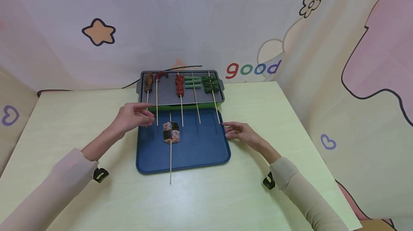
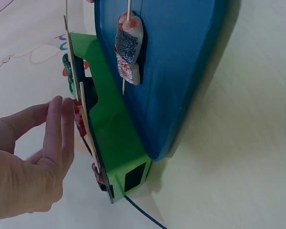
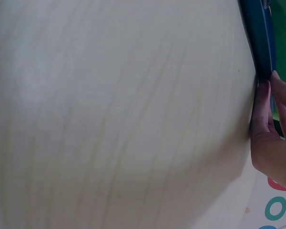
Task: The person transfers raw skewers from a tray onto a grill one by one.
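In the head view, my left hand (image 1: 133, 116) hovers over the left handles of the skewers with its fingers extended, pinching nothing. The left wrist view shows these fingers (image 2: 55, 129) beside the bare sticks. My right hand (image 1: 242, 132) holds the right rim of a blue tray (image 1: 206, 152) between fingertips and thumb. On the tray lies a fish skewer (image 1: 171, 132), pale with dark bands, its stick jutting over the front edge. Behind, a toy grill (image 1: 167, 98) bears a brown skewer (image 1: 148, 82), a red curled skewer (image 1: 161, 75), a red chunky skewer (image 1: 179, 86) and two green skewers (image 1: 210, 85).
The grill has a green body (image 2: 109, 124) and a dark top plate, with the skewer sticks overhanging its front. A black cable (image 1: 130, 85) runs behind it along the table's back edge. A patterned cloth (image 1: 193, 19) hangs behind the pale table (image 1: 200, 202).
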`<state>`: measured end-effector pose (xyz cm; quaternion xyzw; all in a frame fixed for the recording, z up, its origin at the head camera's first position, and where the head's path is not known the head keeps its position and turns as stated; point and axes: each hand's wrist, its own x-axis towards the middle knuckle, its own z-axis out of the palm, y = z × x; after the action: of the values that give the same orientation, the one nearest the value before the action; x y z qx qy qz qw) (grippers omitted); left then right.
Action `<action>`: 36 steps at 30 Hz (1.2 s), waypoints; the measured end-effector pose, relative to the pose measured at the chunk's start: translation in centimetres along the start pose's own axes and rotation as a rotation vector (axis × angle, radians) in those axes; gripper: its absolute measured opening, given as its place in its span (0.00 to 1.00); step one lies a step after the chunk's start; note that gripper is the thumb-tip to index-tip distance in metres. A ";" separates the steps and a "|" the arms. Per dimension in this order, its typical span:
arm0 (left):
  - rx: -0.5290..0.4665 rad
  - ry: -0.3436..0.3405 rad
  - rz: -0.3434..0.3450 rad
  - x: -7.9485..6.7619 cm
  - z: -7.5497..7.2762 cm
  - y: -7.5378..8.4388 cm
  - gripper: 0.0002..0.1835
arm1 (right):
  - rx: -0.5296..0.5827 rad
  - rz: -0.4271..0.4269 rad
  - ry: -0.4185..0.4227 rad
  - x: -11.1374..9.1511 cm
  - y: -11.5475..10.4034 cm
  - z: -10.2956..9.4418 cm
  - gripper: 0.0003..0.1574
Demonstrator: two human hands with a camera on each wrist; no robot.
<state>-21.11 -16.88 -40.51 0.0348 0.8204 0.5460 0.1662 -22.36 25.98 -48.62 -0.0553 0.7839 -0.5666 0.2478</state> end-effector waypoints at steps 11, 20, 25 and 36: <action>-0.150 -0.167 0.008 -5.3 2.2 -2.8 0.28 | -0.016 0.012 0.001 -0.1 -0.1 0.1 0.33; -0.269 -0.300 -0.049 -8.4 5.5 -6.2 0.32 | -0.025 0.015 0.004 -0.1 -0.2 0.2 0.33; -0.300 -0.330 -0.087 -9.3 7.4 -7.2 0.33 | -0.016 0.008 0.002 -0.2 -0.3 0.1 0.33; -0.369 -0.333 -0.127 -9.6 9.1 -7.3 0.37 | -0.014 -0.004 0.006 -0.2 -0.2 0.1 0.35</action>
<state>-8.32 -14.02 -48.04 0.0415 0.6686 0.6618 0.3365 -22.20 25.86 -48.42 -0.0569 0.7885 -0.5616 0.2441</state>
